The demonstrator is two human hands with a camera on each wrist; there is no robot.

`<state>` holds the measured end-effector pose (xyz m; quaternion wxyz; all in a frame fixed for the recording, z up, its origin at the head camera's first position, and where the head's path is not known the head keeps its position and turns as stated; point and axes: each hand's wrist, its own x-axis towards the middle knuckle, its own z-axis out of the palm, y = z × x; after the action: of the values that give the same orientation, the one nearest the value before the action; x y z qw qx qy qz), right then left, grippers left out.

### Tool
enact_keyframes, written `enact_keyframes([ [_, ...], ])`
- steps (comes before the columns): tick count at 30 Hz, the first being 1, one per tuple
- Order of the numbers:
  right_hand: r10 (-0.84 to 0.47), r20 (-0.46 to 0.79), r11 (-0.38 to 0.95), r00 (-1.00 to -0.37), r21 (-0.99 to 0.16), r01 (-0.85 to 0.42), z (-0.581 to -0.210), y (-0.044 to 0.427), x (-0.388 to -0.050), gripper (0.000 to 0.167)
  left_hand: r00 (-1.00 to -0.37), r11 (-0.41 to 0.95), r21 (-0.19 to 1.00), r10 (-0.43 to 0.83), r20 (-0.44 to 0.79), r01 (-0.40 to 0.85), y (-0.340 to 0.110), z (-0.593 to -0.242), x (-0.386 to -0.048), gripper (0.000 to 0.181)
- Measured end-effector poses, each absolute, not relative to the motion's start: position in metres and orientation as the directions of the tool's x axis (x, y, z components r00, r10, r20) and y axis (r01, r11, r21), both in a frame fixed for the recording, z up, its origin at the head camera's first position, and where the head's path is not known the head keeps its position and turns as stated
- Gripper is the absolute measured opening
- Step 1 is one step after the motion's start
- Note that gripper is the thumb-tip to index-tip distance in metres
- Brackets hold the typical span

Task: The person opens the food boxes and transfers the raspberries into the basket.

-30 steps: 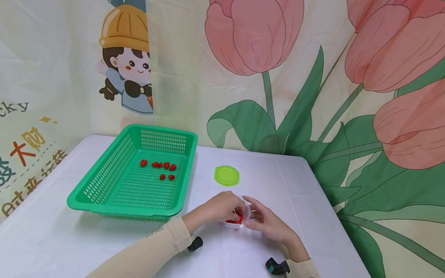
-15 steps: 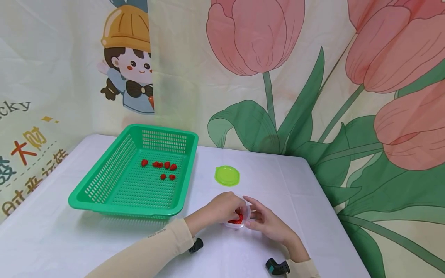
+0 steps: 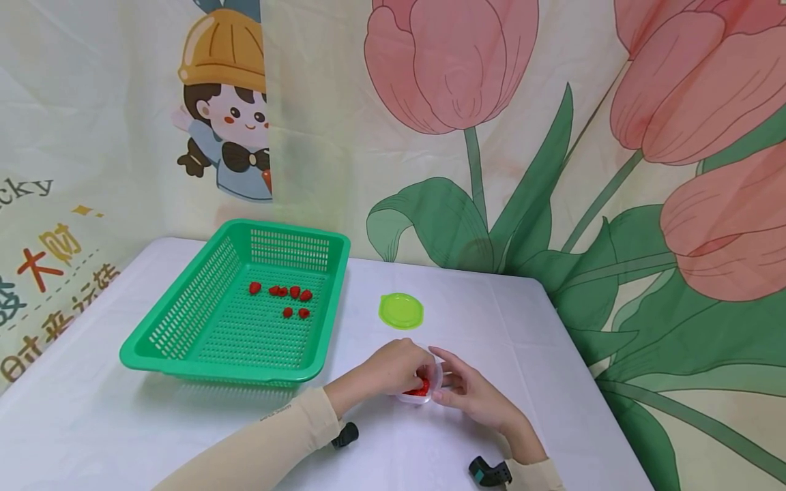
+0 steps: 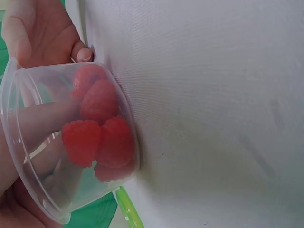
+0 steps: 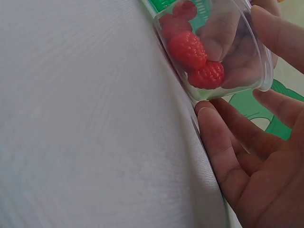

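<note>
Seemingly placing raspberries [image 5: 187, 50], the left hand [image 3: 396, 366] — fingers' grip unclear — should next leave the clear tub [image 4: 85, 190] the right hand [image 3: 473, 391] clasps.

In the head view, the left hand [image 3: 399, 363] hides part of the plastic cup [image 3: 437, 379]; the sleeve lettering [image 3: 276, 412] is too small to read. The left wrist view crops the lime-green lid [image 4: 128, 208].

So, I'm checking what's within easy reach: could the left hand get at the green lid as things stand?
Probably yes: the green lid lies just beyond the left hand with nothing seen between them, though that hand dips into the cup and would likely need lifting out first.
</note>
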<state>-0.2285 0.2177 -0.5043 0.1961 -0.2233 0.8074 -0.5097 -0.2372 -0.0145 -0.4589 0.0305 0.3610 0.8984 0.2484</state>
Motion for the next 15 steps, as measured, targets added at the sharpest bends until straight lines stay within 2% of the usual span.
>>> enact_keyframes([
  [8, -0.554, -0.097, 0.396, -0.827, -0.905, -0.159, -0.504, 0.217, -0.229, 0.082, -0.741, 0.583, 0.557, 0.665, 0.092, 0.592, -0.019, -0.459, -0.242, 0.015],
  [15, -0.560, -0.093, 0.390, -0.824, -0.906, -0.163, -0.505, 0.218, -0.229, 0.079, -0.736, 0.569, 0.587, 0.673, 0.071, 0.576, -0.027, -0.446, -0.240, 0.013],
])
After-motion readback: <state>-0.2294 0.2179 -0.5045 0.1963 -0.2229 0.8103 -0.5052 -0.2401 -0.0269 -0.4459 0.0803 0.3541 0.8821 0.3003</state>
